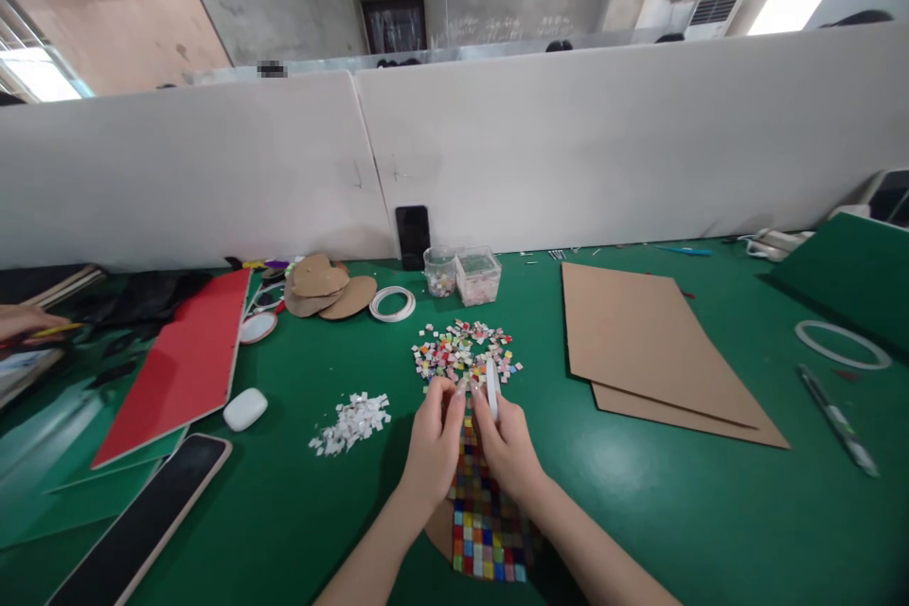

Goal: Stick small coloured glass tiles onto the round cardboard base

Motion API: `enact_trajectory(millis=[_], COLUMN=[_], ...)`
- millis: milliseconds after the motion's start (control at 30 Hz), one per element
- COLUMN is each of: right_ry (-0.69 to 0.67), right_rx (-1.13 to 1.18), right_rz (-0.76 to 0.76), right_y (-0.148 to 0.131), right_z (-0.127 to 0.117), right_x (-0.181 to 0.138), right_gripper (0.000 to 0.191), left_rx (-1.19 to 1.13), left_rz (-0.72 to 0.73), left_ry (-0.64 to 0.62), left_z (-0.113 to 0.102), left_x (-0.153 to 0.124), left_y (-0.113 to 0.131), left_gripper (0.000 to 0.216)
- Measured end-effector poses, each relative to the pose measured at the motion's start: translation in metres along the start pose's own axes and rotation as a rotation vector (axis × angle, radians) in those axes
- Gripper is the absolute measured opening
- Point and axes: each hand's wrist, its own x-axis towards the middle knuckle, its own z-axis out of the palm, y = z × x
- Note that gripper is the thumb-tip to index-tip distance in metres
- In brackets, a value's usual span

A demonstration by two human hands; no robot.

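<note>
My left hand (pixel 435 443) and my right hand (pixel 506 443) meet at the fingertips just above a cardboard piece covered in small coloured mosaic squares (pixel 487 521). Both are pinched; the tiny thing between the fingers is too small to name. A white tape ring (pixel 491 388) stands on edge against my right hand, around or beside a finger. A loose heap of coloured mosaic tiles (pixel 465 352) lies just beyond the fingertips. To the left lies a small heap of white paper scraps (pixel 353 420).
Two clear tubs of tiles (pixel 477 275), a tape roll (pixel 392 303) and cardboard cut-outs (pixel 323 289) stand at the back. Cardboard sheets (pixel 653 350) lie right, a red board (pixel 186 360), white case (pixel 245 408) and phone (pixel 146 516) left. Another person's hand (pixel 21 322) shows far left.
</note>
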Motion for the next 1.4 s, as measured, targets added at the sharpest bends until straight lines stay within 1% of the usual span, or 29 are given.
enact_trajectory(millis=[100,200,333,467,567,700,933,1100,1200,1300,1400], right_ry=[-0.001,-0.019,-0.062,-0.107,-0.098,-0.086,-0.083,-0.065,-0.074,-0.072,-0.066], right_rx=[0.018,0.029,0.004,-0.103,-0.188,-0.269,-0.284,-0.262,-0.258,-0.228,-0.168], right_rz=[0.007,0.013,0.009,-0.029,-0.058,-0.112,-0.159,-0.164,-0.15,-0.126,-0.09], right_y=[-0.001,-0.002,-0.004,-0.004,-0.003,-0.002,0.003,0.006,0.006,0.004,0.001], right_z=[0.0,0.0,-0.002,-0.003,-0.001,0.001,0.002,0.004,0.005,0.004,0.002], right_x=[0.0,0.0,0.0,-0.001,-0.003,-0.004,-0.006,-0.008,-0.009,-0.008,-0.006], right_gripper=[0.033,0.035,0.036,0.033,0.031,0.031,0.033,0.033,0.034,0.034,0.034], left_rx=[-0.001,0.001,0.082,0.138,0.175,0.213,0.309,0.275,0.227,0.182,0.099], left_rz=[0.025,0.045,0.079,0.094,0.097,0.089,0.128,0.12,0.097,0.07,0.035], left_ry=[-0.079,-0.1,-0.077,-0.056,-0.042,-0.054,0.013,0.039,0.033,0.012,-0.045], left_z=[0.002,0.004,0.004,0.003,0.002,0.003,0.008,0.009,0.008,0.005,0.002], left_x=[-0.001,-0.003,-0.004,-0.004,-0.003,-0.005,-0.007,-0.007,-0.006,-0.003,-0.001], left_y=[0.003,0.004,0.001,-0.002,-0.002,-0.003,-0.012,-0.013,-0.011,-0.007,-0.004], left_gripper=[0.025,0.024,0.023,0.023,0.023,0.023,0.022,0.021,0.023,0.027,0.03])
